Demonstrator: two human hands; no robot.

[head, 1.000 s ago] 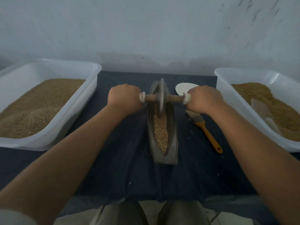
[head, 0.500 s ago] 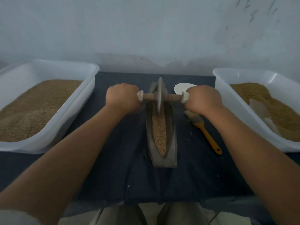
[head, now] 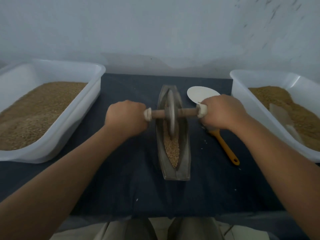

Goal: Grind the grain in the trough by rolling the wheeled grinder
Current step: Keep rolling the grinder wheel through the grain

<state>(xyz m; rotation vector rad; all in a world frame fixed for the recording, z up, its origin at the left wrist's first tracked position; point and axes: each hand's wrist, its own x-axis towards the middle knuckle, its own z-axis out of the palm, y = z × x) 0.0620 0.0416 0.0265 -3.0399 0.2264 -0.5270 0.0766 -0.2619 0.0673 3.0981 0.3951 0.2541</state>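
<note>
A narrow boat-shaped trough [head: 184, 163] lies lengthwise in the middle of the dark cloth. Tan grain [head: 172, 151] fills its near half. The wheeled grinder [head: 171, 115], a grey disc on a wooden axle, stands upright in the trough a little beyond its middle. My left hand [head: 126, 117] grips the axle's left end and my right hand [head: 222, 111] grips the right end. White caps show at both axle ends beside my fists.
A white tub [head: 72, 122] of grain stands at the left and another white tub [head: 245, 94] at the right. A brush with an orange handle [head: 226, 149] lies right of the trough. A white dish [head: 200, 95] sits behind my right hand.
The grinder and both hands have rolled toward me along the trough, from its far end to near its middle.
</note>
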